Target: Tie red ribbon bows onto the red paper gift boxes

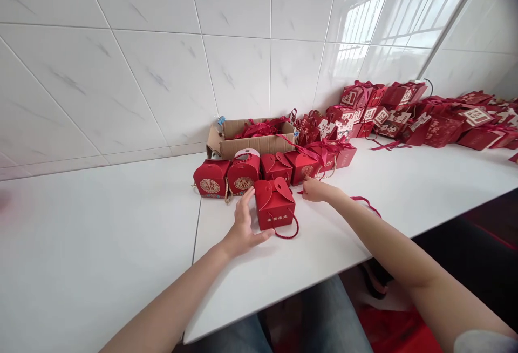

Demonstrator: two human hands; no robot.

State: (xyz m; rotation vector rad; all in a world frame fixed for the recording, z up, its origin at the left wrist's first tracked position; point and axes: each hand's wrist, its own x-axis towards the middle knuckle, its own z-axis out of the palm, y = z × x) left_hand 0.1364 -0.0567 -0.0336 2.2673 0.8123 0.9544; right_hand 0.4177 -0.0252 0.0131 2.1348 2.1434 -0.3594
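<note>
A small red gift box (275, 210) with curved interlocking top flaps stands upright on the table before me. It has pale lettering on its front and a red cord handle (288, 236) hanging there. My left hand (243, 226) cups the box's left side, fingers along the far edge and thumb at the front bottom edge. To the right of the box, my right hand (316, 189) is closed in a pinch low over the tabletop. A red ribbon (366, 202) passes under my right forearm, with a short end showing at the fingertips; the fingertips themselves are partly hidden.
Behind stand several red boxes (244, 180) in a row, some with gold emblems. An open cardboard carton (251, 148) of red ribbons is against the tiled wall (238, 77). Many finished-looking red boxes (437, 121) are piled right. The white table's (259, 283) front edge is near my legs.
</note>
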